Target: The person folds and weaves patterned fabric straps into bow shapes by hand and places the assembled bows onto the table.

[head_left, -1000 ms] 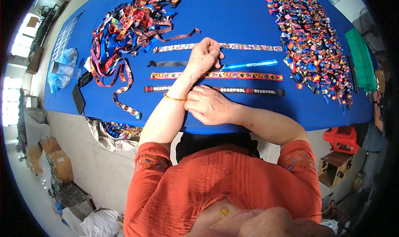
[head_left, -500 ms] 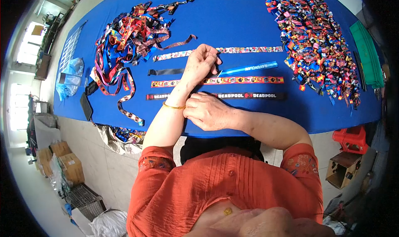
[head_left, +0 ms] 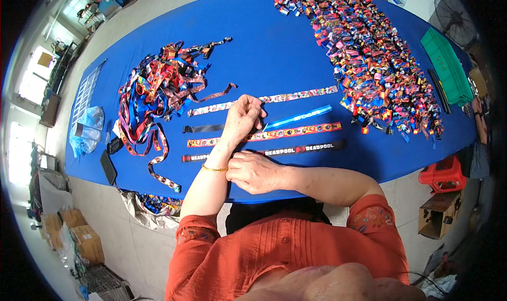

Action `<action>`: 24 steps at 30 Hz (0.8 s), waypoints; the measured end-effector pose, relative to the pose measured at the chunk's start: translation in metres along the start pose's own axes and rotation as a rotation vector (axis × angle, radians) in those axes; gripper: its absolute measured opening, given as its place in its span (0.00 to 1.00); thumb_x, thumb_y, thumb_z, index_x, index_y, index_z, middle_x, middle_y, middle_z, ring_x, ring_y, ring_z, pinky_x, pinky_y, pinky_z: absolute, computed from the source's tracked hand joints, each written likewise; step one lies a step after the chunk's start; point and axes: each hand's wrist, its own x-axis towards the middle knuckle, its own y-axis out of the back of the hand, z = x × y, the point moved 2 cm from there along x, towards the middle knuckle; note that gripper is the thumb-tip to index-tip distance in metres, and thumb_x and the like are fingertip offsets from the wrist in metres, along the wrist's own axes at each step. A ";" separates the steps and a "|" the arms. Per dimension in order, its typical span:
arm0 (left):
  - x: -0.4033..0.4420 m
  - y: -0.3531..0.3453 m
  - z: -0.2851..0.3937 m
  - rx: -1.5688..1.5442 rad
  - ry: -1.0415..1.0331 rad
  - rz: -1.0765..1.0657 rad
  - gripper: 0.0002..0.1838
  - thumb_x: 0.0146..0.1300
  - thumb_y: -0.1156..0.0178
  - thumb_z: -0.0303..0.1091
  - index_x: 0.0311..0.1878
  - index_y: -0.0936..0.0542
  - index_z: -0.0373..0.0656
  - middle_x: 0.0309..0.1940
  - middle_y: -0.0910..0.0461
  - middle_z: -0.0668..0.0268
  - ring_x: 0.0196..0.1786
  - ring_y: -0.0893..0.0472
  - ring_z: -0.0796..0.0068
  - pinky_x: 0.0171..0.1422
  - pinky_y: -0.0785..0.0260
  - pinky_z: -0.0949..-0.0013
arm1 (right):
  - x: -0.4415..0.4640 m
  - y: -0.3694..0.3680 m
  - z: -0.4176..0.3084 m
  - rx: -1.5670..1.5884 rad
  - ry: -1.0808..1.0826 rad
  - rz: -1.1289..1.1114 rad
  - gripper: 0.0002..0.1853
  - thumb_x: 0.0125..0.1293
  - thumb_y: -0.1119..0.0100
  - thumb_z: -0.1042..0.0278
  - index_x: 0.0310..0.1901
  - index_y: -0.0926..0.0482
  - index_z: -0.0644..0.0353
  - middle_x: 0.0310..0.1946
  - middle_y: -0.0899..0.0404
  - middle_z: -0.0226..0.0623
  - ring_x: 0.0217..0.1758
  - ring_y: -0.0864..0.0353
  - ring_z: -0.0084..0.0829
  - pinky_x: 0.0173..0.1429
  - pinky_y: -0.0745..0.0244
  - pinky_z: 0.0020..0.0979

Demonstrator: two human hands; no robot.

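My left hand (head_left: 242, 122) is closed in a pinch above the strips laid across the blue table; what its fingers hold, if anything, is hidden. Under and beside it lie a colorful patterned strap (head_left: 301, 95), a blue RAVENCLAW strap (head_left: 311, 115) and a black strap piece (head_left: 206, 128). Nearer to me come a red-and-yellow patterned strap (head_left: 317, 128) and a black DEADPOOL strap (head_left: 280, 151), both partly covered by my left arm. My right hand (head_left: 254, 172) rests against my left forearm, fingers curled beside the gold bangle (head_left: 214, 169); its fingertips are partly hidden.
A tangled heap of lanyards (head_left: 156, 87) lies on the left of the blue table (head_left: 253, 47). A long bank of bundled straps (head_left: 369, 53) covers the right side, beside a green tray (head_left: 446, 66). A red stool (head_left: 443, 174) stands on the floor at right.
The view has tilted up, so the table, straps and hands sit lower, and a fan shows at the far right. My hands keep nearly the same pose.
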 end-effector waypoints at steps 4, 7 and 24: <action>0.001 0.001 -0.002 0.036 -0.016 0.001 0.05 0.75 0.49 0.26 0.48 0.27 0.34 0.32 0.16 0.62 0.23 0.24 0.83 0.29 0.29 0.77 | 0.000 0.000 0.000 0.000 0.003 -0.002 0.04 0.63 0.41 0.69 0.34 0.24 0.59 0.36 0.27 0.40 0.44 0.26 0.42 0.52 0.29 0.43; 0.000 0.001 0.000 0.037 -0.007 0.009 0.05 0.75 0.49 0.25 0.48 0.27 0.34 0.33 0.16 0.61 0.23 0.24 0.83 0.29 0.29 0.77 | -0.001 0.001 -0.001 -0.004 -0.001 -0.009 0.04 0.63 0.41 0.69 0.34 0.24 0.59 0.36 0.27 0.39 0.44 0.26 0.42 0.52 0.29 0.43; 0.002 0.001 -0.005 0.037 -0.016 -0.001 0.06 0.76 0.46 0.28 0.48 0.26 0.35 0.33 0.16 0.61 0.22 0.25 0.83 0.29 0.30 0.78 | -0.002 0.001 -0.002 -0.024 0.011 -0.001 0.04 0.63 0.41 0.69 0.33 0.25 0.58 0.35 0.27 0.38 0.43 0.26 0.40 0.51 0.29 0.40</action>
